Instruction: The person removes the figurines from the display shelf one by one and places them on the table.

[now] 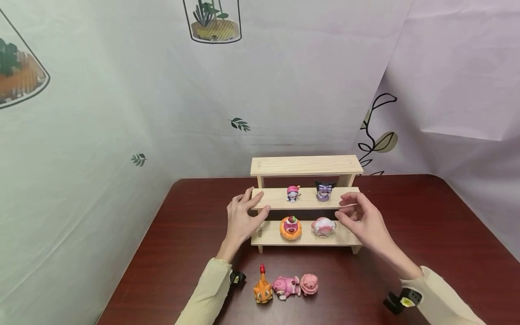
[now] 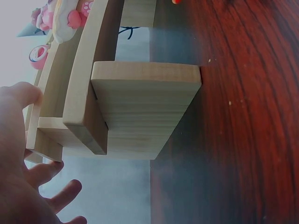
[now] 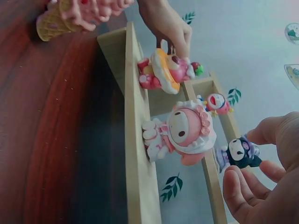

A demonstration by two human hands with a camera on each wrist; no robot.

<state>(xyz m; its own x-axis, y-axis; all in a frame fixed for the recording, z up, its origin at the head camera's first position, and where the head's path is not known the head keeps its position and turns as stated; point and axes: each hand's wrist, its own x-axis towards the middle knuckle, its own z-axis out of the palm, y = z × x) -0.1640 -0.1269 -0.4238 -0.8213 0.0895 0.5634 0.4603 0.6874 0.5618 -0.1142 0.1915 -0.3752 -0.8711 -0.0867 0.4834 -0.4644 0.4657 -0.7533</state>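
A stepped wooden display shelf (image 1: 306,164) stands on the table. My left hand (image 1: 242,216) is at the left end of its middle step, thumb and forefinger touching the wood and the other fingers spread. At the right end hovers my right hand (image 1: 365,221), fingers loosely bent and parted, near a black-hooded figurine with a purple bow (image 1: 324,192). A pink-capped figurine (image 1: 292,194) shares that step. On the lowest step sit a pink bear figurine in an orange ring (image 1: 290,228) and a pink figurine in a white frilled hood (image 3: 187,126).
In front of the shelf lie an orange figurine with a red-tipped tail (image 1: 262,289), a pink bear figurine (image 1: 285,286) and a pink ice-cream-cone figurine (image 1: 309,283). The dark red table (image 1: 183,280) backs onto a printed cloth (image 1: 183,104).
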